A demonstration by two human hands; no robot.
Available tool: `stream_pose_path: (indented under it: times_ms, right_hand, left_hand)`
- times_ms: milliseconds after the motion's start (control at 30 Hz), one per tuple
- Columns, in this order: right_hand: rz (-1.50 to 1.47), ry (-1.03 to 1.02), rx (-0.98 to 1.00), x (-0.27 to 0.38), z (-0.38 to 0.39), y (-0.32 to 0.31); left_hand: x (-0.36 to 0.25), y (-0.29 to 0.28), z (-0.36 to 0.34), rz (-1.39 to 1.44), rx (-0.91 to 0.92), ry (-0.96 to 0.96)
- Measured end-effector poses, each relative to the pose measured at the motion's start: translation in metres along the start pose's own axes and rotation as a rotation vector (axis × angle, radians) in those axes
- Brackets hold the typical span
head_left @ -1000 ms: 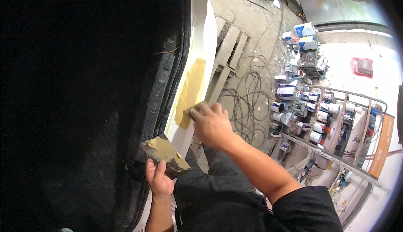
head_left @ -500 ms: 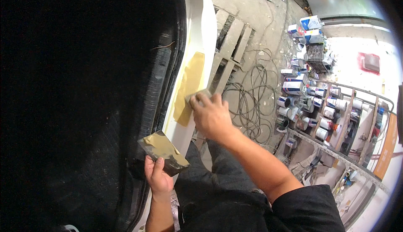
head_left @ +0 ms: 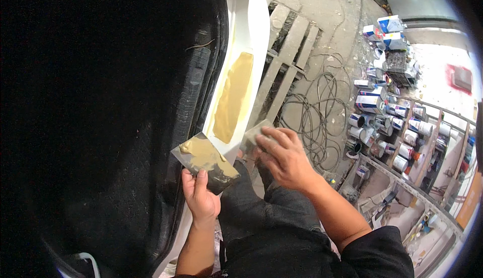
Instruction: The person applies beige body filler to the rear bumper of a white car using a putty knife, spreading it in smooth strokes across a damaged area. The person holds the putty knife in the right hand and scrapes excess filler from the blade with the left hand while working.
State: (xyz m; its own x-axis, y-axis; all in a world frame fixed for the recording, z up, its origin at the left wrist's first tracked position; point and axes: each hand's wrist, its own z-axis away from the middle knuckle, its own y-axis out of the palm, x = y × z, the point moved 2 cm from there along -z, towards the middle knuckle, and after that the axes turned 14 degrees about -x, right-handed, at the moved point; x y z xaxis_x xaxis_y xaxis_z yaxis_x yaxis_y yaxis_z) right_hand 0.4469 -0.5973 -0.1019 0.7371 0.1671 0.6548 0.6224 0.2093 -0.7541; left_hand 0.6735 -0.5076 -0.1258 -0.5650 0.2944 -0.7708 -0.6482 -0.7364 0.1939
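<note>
My left hand (head_left: 204,200) grips a square metal plate (head_left: 221,172) smeared with beige putty, held level beside the white panel edge (head_left: 250,19). A long patch of smoothed putty (head_left: 234,97) lies on that panel, along the black lined opening and its rubber seal. My right hand (head_left: 287,160) holds a flat, pale spreader (head_left: 256,129) just right of the panel, off the patch and close to the plate.
Dark lining (head_left: 90,102) fills the left. A wooden pallet (head_left: 294,44) and coiled hoses (head_left: 314,112) lie on the dusty floor. At the right are several paint cans (head_left: 420,126), boxes (head_left: 390,24), a black crate (head_left: 397,66) and a rack (head_left: 430,160).
My right hand has left the putty patch and moved rightward with the spreader. My left hand has raised the plate slightly toward it. The view has shifted a little.
</note>
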Motion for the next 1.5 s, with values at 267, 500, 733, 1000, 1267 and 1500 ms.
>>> stream_pose_path:
  times_ms: [267, 500, 733, 1000, 1267, 1500]
  right_hand:
    - [0.122, -0.086, 0.054, -0.029, -0.015, -0.011]
    - [-0.038, -0.263, 0.17, -0.028, 0.0, -0.007]
    - [-0.098, -0.324, 0.202, -0.022, 0.009, 0.001]
    - [-0.065, -0.317, 0.227, -0.04, -0.003, 0.006]
    - [0.256, -0.247, -0.111, -0.107, -0.109, 0.01]
    - [0.256, -0.02, 0.015, -0.095, -0.155, 0.015]
  left_hand:
    - [0.03, 0.02, 0.018, -0.019, -0.082, 0.097]
    - [0.051, 0.037, 0.039, 0.026, -0.157, 0.15]
    - [0.058, 0.036, 0.055, 0.013, -0.216, 0.164]
    - [0.044, 0.015, 0.047, -0.145, -0.266, 0.384]
    - [0.058, -0.007, 0.031, -0.102, -0.211, 0.234]
    - [0.07, -0.03, 0.018, -0.118, -0.227, 0.141]
